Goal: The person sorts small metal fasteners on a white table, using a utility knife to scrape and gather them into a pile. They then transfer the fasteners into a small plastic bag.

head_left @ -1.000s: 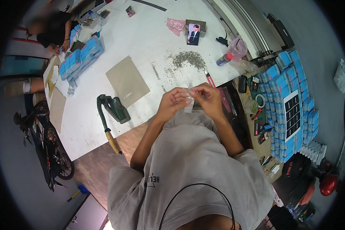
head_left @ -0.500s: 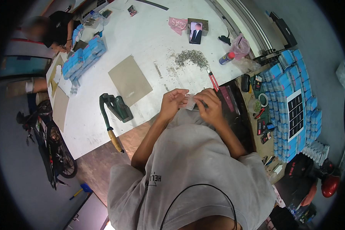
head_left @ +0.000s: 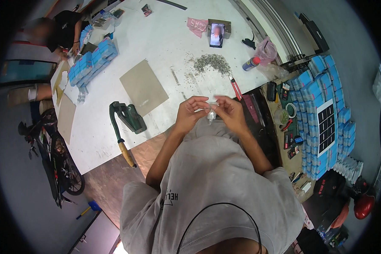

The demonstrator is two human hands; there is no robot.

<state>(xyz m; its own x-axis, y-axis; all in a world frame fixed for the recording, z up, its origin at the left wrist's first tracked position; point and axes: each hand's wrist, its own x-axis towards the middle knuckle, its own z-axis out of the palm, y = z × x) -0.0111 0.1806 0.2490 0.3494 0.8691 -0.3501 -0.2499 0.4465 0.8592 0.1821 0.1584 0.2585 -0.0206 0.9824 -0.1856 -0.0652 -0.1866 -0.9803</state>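
Close in front of my chest, a small clear plastic bag (head_left: 211, 117) hangs between my two hands at the near table edge. My left hand (head_left: 192, 114) pinches its upper left side, the other fingers curled loosely. On the opposite side, my right hand (head_left: 230, 113) has thumb and fingertips at the top of the bag. What the bag holds is too small to make out. Beyond my hands, a heap of tiny grey pieces (head_left: 213, 64) lies scattered on the white table (head_left: 169, 38). A red-handled cutter knife (head_left: 236, 88) lies right of it.
A green lever tool (head_left: 133, 119) and a grey board (head_left: 144, 89) lie to the left. A lit phone (head_left: 216, 35) leans at the back, near a spray can (head_left: 251, 64). Stacked blue packs (head_left: 313, 127) fill the right. Another person (head_left: 65, 31) works at far left, behind blue bundles (head_left: 93, 61).
My hands have turned around the bag, fingers lifting at its top; the bag now hangs narrower below my fingertips. The picture on the phone has changed.
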